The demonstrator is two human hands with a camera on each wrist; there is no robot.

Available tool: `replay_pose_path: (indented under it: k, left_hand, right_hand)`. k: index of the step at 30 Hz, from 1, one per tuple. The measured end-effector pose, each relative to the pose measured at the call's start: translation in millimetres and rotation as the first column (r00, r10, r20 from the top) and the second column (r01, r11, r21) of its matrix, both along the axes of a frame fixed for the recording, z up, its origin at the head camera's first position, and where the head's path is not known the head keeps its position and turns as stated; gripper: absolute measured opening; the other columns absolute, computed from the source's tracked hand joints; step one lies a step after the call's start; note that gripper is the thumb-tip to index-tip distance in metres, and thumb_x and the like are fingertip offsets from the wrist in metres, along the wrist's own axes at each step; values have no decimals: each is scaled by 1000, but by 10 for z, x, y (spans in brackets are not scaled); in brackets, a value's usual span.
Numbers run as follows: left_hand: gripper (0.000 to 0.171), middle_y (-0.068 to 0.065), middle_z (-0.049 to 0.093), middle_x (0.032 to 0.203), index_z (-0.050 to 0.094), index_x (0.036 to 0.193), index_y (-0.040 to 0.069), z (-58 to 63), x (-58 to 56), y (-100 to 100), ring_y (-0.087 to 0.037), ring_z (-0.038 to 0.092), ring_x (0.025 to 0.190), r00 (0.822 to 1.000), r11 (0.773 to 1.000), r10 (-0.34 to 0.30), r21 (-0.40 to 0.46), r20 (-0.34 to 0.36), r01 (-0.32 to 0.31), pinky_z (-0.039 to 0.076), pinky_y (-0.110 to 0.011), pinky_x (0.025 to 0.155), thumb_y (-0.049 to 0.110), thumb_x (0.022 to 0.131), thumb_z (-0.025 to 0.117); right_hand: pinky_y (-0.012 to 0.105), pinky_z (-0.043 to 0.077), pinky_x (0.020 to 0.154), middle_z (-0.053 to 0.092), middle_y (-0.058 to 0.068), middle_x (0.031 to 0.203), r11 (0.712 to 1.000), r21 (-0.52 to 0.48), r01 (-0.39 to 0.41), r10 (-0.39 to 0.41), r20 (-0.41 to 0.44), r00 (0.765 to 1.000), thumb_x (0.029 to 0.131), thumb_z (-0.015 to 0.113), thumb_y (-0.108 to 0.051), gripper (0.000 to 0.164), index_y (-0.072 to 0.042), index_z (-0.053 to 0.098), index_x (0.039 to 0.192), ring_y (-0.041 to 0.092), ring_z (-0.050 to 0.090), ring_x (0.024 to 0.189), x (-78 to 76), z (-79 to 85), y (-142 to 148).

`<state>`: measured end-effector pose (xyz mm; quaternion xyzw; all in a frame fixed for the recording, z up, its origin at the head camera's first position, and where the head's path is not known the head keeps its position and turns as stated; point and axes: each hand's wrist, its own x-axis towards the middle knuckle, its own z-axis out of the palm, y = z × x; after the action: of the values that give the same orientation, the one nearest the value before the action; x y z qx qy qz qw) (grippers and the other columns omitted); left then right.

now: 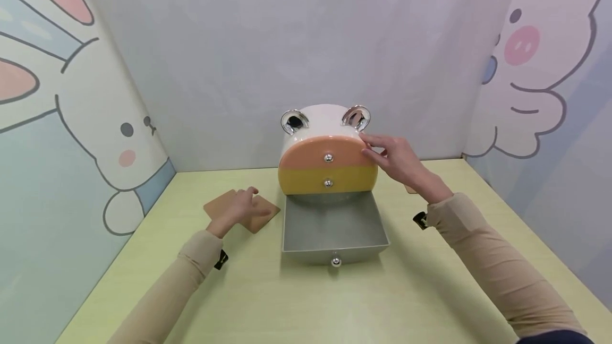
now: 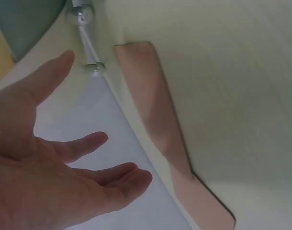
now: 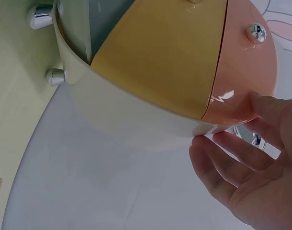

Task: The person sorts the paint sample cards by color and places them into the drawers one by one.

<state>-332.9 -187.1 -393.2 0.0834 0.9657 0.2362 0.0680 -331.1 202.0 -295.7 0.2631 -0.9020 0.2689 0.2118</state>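
A: What is seen first, from the left?

B: A rabbit drawing (image 1: 98, 131) is shown on the side wall, and on the pale table (image 1: 330, 307) brown flat pieces (image 1: 219, 204) are laid. Above them the left hand (image 1: 239, 207) is held — fingers apart and gently bent, nothing gripped.

A: And in the middle?

B: Just right of those pieces, the rounded cabinet (image 1: 325, 121) is set on the table. Its grey drawer (image 1: 334, 222), the lowest, is pulled well out; above it, the yellow drawer (image 1: 306, 180) and the orange drawer (image 1: 303, 155) are seen closed.

A: Now the right side!

B: The cabinet's upper right edge is pinched by the right hand (image 1: 398, 159) — the thumb is placed on the orange front, the fingertips are rested against the white side. By that wrist, another brown piece (image 1: 410, 189) is partly hidden. Farther right, a pink-nosed animal drawing (image 1: 564, 46) is seen.
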Motion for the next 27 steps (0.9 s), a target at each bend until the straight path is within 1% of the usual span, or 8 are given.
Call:
replay_pose_path:
  k: [1,3,6,8,13,16,23,27]
  left_hand:
    - [77,-34,46,133,37,140,-6,-43,-14,-17,-48,45,124,1000,999,-3,-50,12,3,40,-57,103,40,86,69]
    - [84,-35,46,133,34,142,-7,-102,-26,-38,-51,41,126,1000,994,-13,-106,21,15,38,-60,104,42,84,70]
    - [90,-38,44,134,31,144,-8,-147,-31,-45,-54,38,126,999,994,-12,-111,31,16,36,-64,104,40,80,74]
    - [93,-37,44,134,30,145,-7,-170,-41,-48,-54,39,126,999,994,-4,-111,41,8,36,-63,104,40,79,75]
    - [91,-32,50,127,31,144,-5,-205,-68,-47,-44,49,115,999,993,2,-117,39,2,42,-57,98,40,79,76]
    - [89,-29,51,123,33,142,-4,-206,-77,-37,-40,50,110,1000,993,2,-114,29,2,43,-55,95,38,78,77]
    - [90,-30,46,134,30,146,-1,-189,-84,-14,-45,41,125,1000,995,-1,-95,28,4,38,-60,101,33,77,78]
    - [89,-27,50,130,33,145,1,-112,-89,-15,-41,46,118,1000,995,-28,-93,2,28,44,-54,95,30,75,79]
  right_hand:
    - [43,58,75,64,14,128,1000,3,3,-3,5,1000,91,66,-21,46,-11,56,135,30,67,98,-1,-2,-1]
    - [43,58,75,64,14,129,1000,7,8,-9,14,1000,92,66,-22,46,-12,55,135,30,67,98,2,-4,-1]
    - [43,58,76,63,13,129,1000,3,8,-8,19,1000,92,66,-22,47,-12,55,136,30,67,99,5,-2,-3]
    - [42,58,76,63,13,130,1000,3,8,-8,17,1000,92,66,-22,47,-12,55,136,30,67,99,5,0,-4]
    - [42,58,76,62,13,130,1000,-1,2,-2,12,1000,92,66,-21,47,-11,55,136,30,67,99,-4,5,-5]
    - [42,58,75,63,14,130,1000,-13,-6,6,12,1000,91,66,-20,47,-10,55,136,30,67,99,-9,12,-7]
    - [42,58,75,63,14,130,1000,-16,-9,9,13,1000,92,65,-21,46,-11,55,136,30,67,100,-3,14,-9]
    - [42,58,75,62,13,131,1000,-14,-4,4,21,1000,92,66,-21,46,-11,55,136,30,66,100,-9,4,-3]
